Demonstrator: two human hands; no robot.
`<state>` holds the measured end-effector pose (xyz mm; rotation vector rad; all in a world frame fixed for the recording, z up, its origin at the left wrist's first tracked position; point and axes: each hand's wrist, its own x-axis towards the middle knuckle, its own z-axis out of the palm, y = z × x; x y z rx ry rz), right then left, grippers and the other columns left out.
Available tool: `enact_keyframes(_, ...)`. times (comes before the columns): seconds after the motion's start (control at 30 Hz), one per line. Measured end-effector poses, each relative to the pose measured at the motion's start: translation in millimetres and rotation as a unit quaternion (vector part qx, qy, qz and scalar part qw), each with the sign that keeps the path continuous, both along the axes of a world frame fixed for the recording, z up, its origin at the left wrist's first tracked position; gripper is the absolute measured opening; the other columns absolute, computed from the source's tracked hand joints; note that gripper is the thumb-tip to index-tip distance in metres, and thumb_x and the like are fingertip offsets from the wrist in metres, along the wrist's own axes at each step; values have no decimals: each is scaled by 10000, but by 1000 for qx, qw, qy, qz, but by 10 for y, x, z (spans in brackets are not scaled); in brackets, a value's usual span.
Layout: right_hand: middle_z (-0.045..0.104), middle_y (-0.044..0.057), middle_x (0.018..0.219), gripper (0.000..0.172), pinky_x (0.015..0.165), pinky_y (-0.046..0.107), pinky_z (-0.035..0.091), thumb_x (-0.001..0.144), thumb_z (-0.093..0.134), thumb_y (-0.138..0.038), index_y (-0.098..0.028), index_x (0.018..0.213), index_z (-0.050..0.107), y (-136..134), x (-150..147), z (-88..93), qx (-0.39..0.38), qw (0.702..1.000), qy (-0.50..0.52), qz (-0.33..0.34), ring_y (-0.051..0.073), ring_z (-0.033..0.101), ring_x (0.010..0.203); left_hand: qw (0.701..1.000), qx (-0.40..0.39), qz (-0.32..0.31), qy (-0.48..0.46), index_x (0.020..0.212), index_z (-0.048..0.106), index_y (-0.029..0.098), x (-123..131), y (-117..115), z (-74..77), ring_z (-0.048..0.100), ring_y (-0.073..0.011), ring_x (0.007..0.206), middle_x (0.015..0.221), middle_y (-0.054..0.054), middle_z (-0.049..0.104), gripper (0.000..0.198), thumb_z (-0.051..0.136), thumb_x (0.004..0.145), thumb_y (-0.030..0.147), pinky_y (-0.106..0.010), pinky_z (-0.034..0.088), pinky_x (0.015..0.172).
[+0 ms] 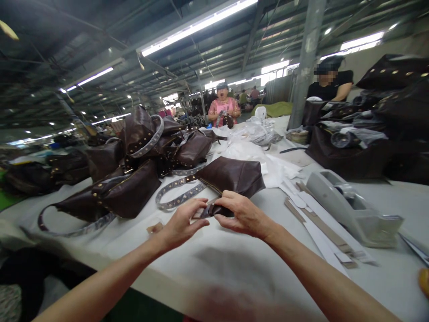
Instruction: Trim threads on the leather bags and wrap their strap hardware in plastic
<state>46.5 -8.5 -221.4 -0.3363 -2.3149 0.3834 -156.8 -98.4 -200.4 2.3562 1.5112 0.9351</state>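
Head view: over a white table [214, 273], the right hand [243, 214] pinches a dark strap [211, 210] just in front of a brown bag [234, 174]. The left hand [182, 223] has thumb and fingers slightly parted at the strap's end; whether they grip it, I cannot tell. A loosened right pinch could drop the strap; the studded loop [182, 199] nearby might snag the left fingers.

You've got a chunky grey tape dispenser [353, 212] sitting on the surface [258, 264] to your right, with white and brown strips [321, 225] just beside it. Further back there's a pillar [307, 58], a co-worker in pink [224, 106], another in black [318, 91], plus a long ceiling light [197, 28] glowing overhead.
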Motion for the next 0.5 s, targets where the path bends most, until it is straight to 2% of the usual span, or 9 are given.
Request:
enact_keyframes(0.17, 540, 26, 799, 163, 686, 270, 459, 770, 620, -158, -174, 932, 621, -69, 11, -87, 0, 1000, 20, -1, 160, 533, 743, 977, 165, -5, 134, 1273, 545, 172, -3, -44, -226, 617, -259, 1132, 1225, -157, 647, 365, 540, 912, 224, -445, 507, 966)
enact_keyframes(0.27, 529, 19, 786, 159, 676, 267, 462, 765, 626, -153, -174, 922, 613, -110, 12, -133, -9, 1000, 27, 1, 155, 525, 721, 957, 239, -2, 164, 1392, 431, 167, 31, -35, -349, 618, -259, 1139, 1238, -171, 638, 459, 493, 939, 212, -460, 518, 957)
enact_keyframes(0.4, 529, 25, 780, 145, 685, 279, 484, 773, 607, -145, -170, 916, 608, -141, 12, -163, -7, 1000, 27, 2, 164, 533, 724, 958, 250, -14, 143, 1445, 355, 169, 86, -10, -445, 603, -247, 1162, 1249, -175, 629, 513, 477, 947, 188, -431, 529, 951)
enact_keyframes(0.5, 590, 55, 845, 212, 741, 306, 515, 776, 596, -131, -168, 985, 598, -156, 23, -189, 4, 999, 29, 14, 186, 573, 791, 975, 188, -44, 108, 1446, 368, 198, 116, -26, -456, 556, -246, 1223, 1309, -162, 591, 506, 465, 949, 186, -436, 479, 1013)
